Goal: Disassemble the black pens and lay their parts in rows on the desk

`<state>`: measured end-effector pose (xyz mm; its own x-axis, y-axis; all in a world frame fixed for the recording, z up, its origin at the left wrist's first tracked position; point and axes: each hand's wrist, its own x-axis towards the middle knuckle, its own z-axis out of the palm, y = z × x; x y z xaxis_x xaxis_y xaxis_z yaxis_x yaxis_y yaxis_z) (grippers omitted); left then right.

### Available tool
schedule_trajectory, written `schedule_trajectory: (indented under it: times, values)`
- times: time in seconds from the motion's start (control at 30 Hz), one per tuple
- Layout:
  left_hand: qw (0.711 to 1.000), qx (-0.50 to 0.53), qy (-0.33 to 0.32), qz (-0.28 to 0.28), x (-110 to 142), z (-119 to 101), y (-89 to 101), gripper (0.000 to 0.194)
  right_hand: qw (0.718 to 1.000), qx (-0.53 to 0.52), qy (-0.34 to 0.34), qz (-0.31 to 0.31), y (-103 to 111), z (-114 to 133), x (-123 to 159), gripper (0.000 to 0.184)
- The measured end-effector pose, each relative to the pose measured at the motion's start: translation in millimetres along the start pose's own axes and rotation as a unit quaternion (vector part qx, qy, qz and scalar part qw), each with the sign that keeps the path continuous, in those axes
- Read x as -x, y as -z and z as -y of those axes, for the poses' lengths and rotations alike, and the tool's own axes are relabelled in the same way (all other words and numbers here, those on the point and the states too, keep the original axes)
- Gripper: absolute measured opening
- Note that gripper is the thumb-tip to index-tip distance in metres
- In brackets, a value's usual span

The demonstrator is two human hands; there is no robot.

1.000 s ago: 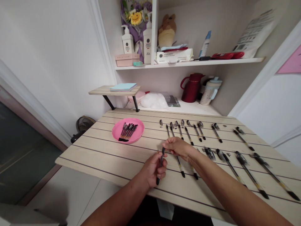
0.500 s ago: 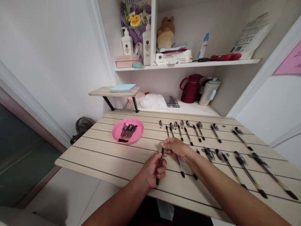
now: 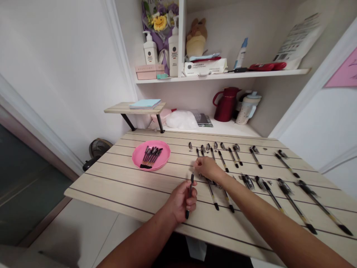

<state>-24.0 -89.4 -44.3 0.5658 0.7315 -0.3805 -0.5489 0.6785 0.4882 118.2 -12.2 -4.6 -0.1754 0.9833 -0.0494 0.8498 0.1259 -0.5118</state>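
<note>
My left hand is wrapped round a black pen, which stands nearly upright with its slim point at the top. Just above and beyond that point, my right hand has thumb and fingers pinched together; anything between them is too small to make out. Beneath and beside my right hand lie pen bodies, one of them a clear-barrelled pen. Dark pen caps and tiny loose parts lie near the other pens in two rows to the right.
A pink dish with several pens in it stands on the slatted table at left. Behind are a small raised stand, a red jug and a shelf with bottles and a plush toy.
My right hand has moved up and away from the top of the pen, leaving its point uncovered. My left hand keeps its hold in about the same spot.
</note>
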Motion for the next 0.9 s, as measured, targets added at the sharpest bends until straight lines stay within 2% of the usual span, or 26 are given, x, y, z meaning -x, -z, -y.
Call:
schedule_trajectory:
  times: [0.1, 0.3, 0.47, 0.57, 0.63, 0.7, 0.8, 0.87, 0.9]
  values:
    - [1.000, -0.001, -0.004, -0.007, 0, 0, -0.2, 0.016, 0.998, 0.069, 0.006, -0.006, -5, 5, -3, 0.009]
    - [1.000, 0.010, -0.003, -0.013, 1, 1, 0.0, 0.017, 0.986, 0.168, 0.013, 0.009, -16, 13, -2, 0.017]
    - [0.999, -0.003, -0.025, -0.042, 3, 2, -4.9, 0.019, 0.984, 0.178, 0.022, 0.008, -2, 8, 0, 0.022]
    - [0.997, -0.016, -0.060, -0.054, 2, 3, -7.8, 0.021, 0.990, 0.142, 0.018, -0.015, 17, -1, 5, 0.029]
    - [0.995, -0.017, -0.086, -0.047, 1, 1, -8.6, 0.021, 0.997, 0.071, 0.004, -0.035, 26, -6, 15, 0.031]
    - [0.992, -0.026, -0.113, -0.046, -2, -3, -9.3, 0.022, 0.999, -0.022, -0.006, -0.022, 27, -9, 31, 0.033]
    - [0.984, -0.074, -0.150, -0.060, -8, -12, -11.9, 0.023, 0.994, -0.098, 0.011, 0.054, 9, -4, 61, 0.035]
    - [0.978, -0.106, -0.167, -0.073, -14, -17, -14.8, 0.024, 0.996, -0.091, 0.017, 0.015, -9, 3, 79, 0.026]
    - [0.975, -0.116, -0.173, -0.078, -17, -19, -16.3, 0.024, 0.995, -0.094, 0.010, -0.013, -18, 7, 85, 0.034]
